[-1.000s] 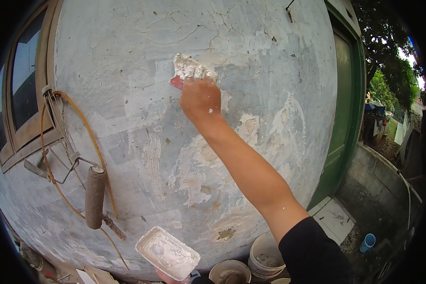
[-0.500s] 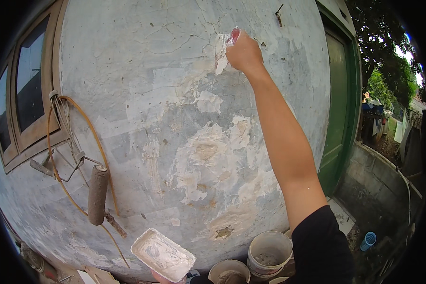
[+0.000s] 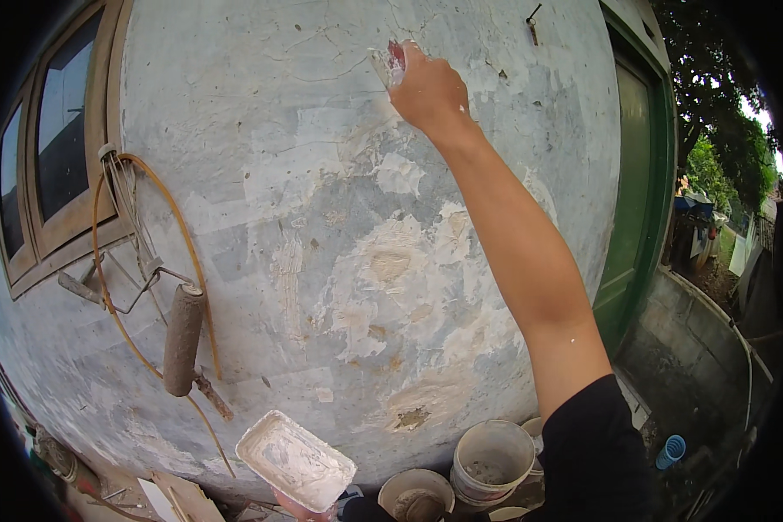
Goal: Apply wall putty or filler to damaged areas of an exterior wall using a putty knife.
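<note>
High on the cracked, pale blue-grey wall (image 3: 261,165), my right hand (image 3: 433,94) grips a putty knife (image 3: 395,59). Its handle shows red and is smeared with white filler. The blade is tilted at the wall; I cannot tell if it touches. Low down in front of the wall, my left hand (image 3: 297,508) holds a white rectangular tub (image 3: 294,461) from beneath, mostly hidden by it. Pale filler coats the tub's inside. Rough patches of filler (image 3: 391,265) cover the middle of the wall, and a small hole (image 3: 411,418) shows near its foot.
A paint roller (image 3: 184,339) and a looped orange hose (image 3: 167,196) hang at left below the wooden window (image 3: 61,130). Buckets (image 3: 493,457) stand at the wall's foot. A nail (image 3: 533,24) sticks out at upper right, near the green door (image 3: 631,191). A blue cup-like container (image 3: 672,451) lies at right.
My right hand has moved left along the wall, and the putty knife's blade has turned from broadside to more edge-on. The left hand still holds the tub. The whole view has shifted slightly.
</note>
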Action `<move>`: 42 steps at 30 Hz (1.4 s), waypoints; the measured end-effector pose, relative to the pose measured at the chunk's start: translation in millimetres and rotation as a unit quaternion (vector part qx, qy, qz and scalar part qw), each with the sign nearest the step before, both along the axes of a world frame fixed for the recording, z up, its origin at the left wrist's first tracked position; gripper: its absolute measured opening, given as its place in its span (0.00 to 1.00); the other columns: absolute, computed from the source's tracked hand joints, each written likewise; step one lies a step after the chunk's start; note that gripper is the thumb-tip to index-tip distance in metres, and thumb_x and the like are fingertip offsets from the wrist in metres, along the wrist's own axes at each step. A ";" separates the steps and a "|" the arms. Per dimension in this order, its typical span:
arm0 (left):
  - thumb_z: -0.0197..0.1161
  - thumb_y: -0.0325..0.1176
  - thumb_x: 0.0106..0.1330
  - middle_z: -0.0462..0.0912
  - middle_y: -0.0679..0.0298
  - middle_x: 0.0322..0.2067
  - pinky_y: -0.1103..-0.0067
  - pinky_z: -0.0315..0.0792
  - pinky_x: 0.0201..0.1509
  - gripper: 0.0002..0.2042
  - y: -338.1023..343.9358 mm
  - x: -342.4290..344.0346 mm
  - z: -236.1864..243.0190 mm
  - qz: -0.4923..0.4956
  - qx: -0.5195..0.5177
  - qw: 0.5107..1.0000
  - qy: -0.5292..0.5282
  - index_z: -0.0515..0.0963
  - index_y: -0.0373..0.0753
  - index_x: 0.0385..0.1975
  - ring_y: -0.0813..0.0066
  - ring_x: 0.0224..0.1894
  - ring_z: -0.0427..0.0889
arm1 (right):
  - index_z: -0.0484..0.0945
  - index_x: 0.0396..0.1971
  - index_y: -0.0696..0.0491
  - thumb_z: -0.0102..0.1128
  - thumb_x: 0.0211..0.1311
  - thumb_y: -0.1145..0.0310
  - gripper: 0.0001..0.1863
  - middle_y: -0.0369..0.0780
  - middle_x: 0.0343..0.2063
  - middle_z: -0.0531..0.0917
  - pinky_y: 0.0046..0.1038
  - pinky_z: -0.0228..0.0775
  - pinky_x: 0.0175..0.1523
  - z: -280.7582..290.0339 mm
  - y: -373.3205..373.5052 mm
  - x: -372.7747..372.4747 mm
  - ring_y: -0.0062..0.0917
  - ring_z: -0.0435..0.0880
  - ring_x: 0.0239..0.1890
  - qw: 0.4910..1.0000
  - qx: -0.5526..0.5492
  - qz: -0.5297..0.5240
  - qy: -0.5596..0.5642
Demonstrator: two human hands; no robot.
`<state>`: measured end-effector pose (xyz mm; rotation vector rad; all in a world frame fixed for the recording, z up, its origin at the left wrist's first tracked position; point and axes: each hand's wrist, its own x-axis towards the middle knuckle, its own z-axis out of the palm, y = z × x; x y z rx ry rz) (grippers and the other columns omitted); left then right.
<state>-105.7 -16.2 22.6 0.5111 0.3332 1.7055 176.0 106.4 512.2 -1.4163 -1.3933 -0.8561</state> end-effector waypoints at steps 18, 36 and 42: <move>0.39 0.52 0.60 0.69 0.56 0.49 0.57 0.66 0.49 0.26 42.3 7.4 -39.4 0.089 0.016 0.986 0.139 0.62 0.39 0.53 0.52 0.47 0.70 | 0.70 0.38 0.57 0.50 0.46 0.72 0.15 0.44 0.22 0.77 0.34 0.70 0.32 -84.5 84.1 -9.6 0.38 0.77 0.26 0.978 0.171 0.044 -0.114; 0.38 0.49 0.60 0.70 0.56 0.48 0.56 0.67 0.48 0.25 17.4 56.7 24.2 -0.012 -0.036 0.987 -0.159 0.63 0.39 0.52 0.53 0.46 0.72 | 0.74 0.31 0.56 0.59 0.47 0.69 0.10 0.42 0.23 0.78 0.29 0.66 0.33 -51.1 54.6 35.9 0.28 0.76 0.25 0.800 0.083 0.488 0.339; 0.37 0.49 0.61 0.68 0.56 0.49 0.57 0.67 0.48 0.26 18.8 56.1 23.2 -0.003 -0.038 0.996 -0.084 0.61 0.38 0.53 0.53 0.46 0.72 | 0.76 0.27 0.57 0.59 0.42 0.70 0.10 0.47 0.26 0.80 0.35 0.68 0.39 -48.0 67.4 56.6 0.41 0.78 0.34 0.939 0.108 0.234 0.229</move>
